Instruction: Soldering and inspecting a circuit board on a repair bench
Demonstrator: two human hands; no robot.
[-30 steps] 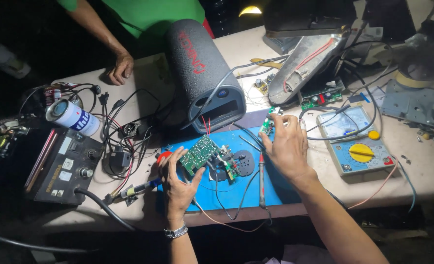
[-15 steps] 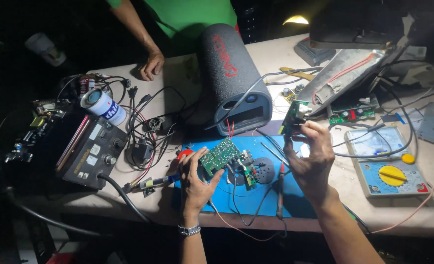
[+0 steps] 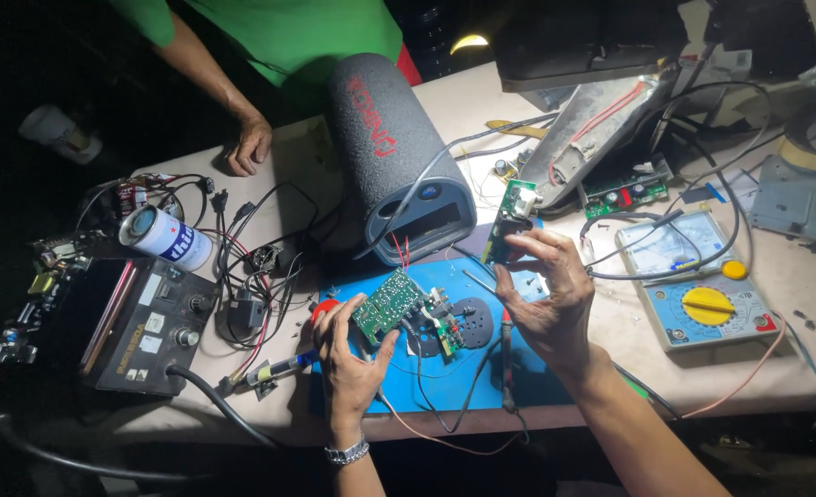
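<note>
We are holding two circuit boards above the blue rectangular work mat [image 3: 445, 387] at the front of the pale table [image 3: 794, 368]. Our left hand [image 3: 348, 354] is gripping the larger green circuit board [image 3: 388, 306] from below, with the fingers curled closed around its lower-left edge and the thumb pressing near its right corner. The board is sitting tilted, just above the mat, with black and red wires running off it toward the grey cylindrical fabric-covered speaker [image 3: 394, 147] lying behind it.

Our right hand [image 3: 546, 294] is pinching the small narrow green circuit board [image 3: 509, 212] between thumb and fingertips, closed on its lower end. This board is standing nearly upright, raised above the mat's far right corner, just beside the speaker's open end.

A black round disc [image 3: 472, 322] is lying on the mat between our two hands. A blue-and-yellow analogue multimeter [image 3: 693, 294] is resting to the right of our right hand, with dark cables looping across its face. To the left, a black box-shaped power unit with knobs [image 3: 137, 327] is sitting near the table edge, and a white-and-blue can [image 3: 164, 237] is lying on its side behind it.

Another person in a green shirt [image 3: 288, 32] is standing across the table, resting one hand [image 3: 250, 147] on its far edge, well apart from ours.
</note>
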